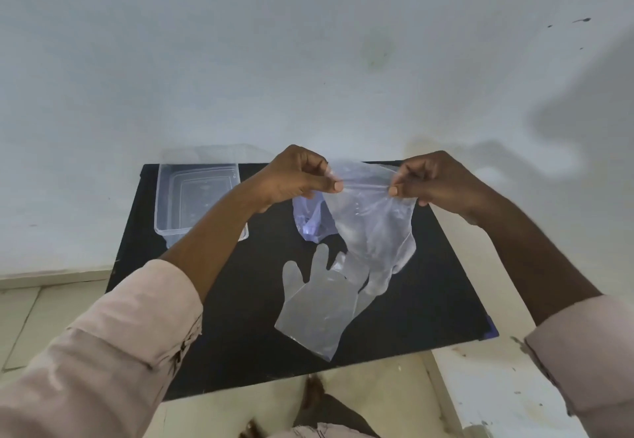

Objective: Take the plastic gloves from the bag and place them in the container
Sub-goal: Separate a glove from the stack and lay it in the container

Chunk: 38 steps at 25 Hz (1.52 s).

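Observation:
My left hand (298,177) and my right hand (432,180) each pinch the top edge of a clear plastic glove (374,225) and stretch it between them above the black table (240,317); its fingers hang down. A second clear glove (319,304) lies flat on the table below it, fingers pointing away from me. A bluish plastic bag (310,221) lies crumpled behind the held glove. The clear rectangular container (195,194) stands at the table's far left corner, partly hidden by my left forearm.
The small black table stands against a white wall (308,60). A pale tiled floor (377,400) surrounds it, and my foot (314,400) shows below the table's near edge. A white ledge (497,389) lies at the lower right.

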Available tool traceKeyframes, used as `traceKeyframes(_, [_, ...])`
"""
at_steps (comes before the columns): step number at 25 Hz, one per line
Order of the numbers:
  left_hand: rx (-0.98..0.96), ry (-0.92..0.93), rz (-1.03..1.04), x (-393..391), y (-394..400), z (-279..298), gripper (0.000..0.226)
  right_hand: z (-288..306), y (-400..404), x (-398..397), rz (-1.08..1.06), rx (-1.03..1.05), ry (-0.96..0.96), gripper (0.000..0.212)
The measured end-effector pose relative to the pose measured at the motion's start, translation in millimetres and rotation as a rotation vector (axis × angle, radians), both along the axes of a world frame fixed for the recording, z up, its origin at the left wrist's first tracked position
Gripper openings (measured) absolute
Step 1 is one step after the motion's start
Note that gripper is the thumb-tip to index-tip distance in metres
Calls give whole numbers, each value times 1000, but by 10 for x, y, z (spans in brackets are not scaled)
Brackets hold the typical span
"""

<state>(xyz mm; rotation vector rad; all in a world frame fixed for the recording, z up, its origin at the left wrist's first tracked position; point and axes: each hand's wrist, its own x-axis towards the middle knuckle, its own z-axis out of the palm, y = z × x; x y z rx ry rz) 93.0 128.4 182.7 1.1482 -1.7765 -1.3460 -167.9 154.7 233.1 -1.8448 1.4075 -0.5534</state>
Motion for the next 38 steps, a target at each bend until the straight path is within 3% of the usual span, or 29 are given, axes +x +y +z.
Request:
traceKeyframes(3, [37, 13, 2, 100, -37, 74, 27, -49, -151, 74, -18, 28, -150, 12])
traceKeyframes(6, [71, 75, -13, 132, -106, 183, 46, -8, -307, 181, 65, 44, -173, 14])
traceKeyframes(7, [87, 69, -30, 127, -133, 191, 44, 2, -336, 196, 79, 41, -168, 13])
traceKeyframes(11, [107, 62, 29, 73, -274, 208, 3, 62, -585, 180, 121, 39, -150, 4])
traceKeyframes(12, [106, 83, 47, 97, -332, 202, 3, 62, -686, 178, 117, 35, -152, 4])
traceKeyframes(14, [130, 66, 7, 185, -391, 198, 8, 57, -848, 172, 82, 35, -195, 6])
traceKeyframes(17, [193, -124, -66, 324, -399, 177, 25, 74, -1032, 207, 79, 54, -245, 5])
traceKeyframes(21, [176, -344, -30, 438, -374, 138, 29, 155, -1193, 336, 126, 51, -258, 5])
traceKeyframes(25, [-85, -141, 98, 523, -371, 249, 76, 245, -1265, 520, 149, 33, -257, 6])
traceKeyframes(27, [-135, -121, 41, 556, -381, 338, 68, 303, -1273, 634, 157, 20, -254, 5])
traceKeyframes(30, [-107, -469, 16, 715, -427, 341, 37, 412, -1254, 831, 157, -1, -252, 4])
traceKeyframes(32, [-39, -804, 55, 967, -490, 234, 38, 473, -1229, 951, 142, -12, -248, 3])
traceKeyframes(34, [-45, -935, 92, 1257, -513, 175, 43, 513, -1196, 1088, 138, -22, -230, 4])
traceKeyframes(35, [-106, -867, 131, 1393, -519, 190, 46, 529, -1175, 1175, 136, -27, -222, 5])
traceKeyframes(38, [-261, -411, 237, 1618, -551, 377, 80, 582, -1105, 1458, 137, -34, -201, 9])
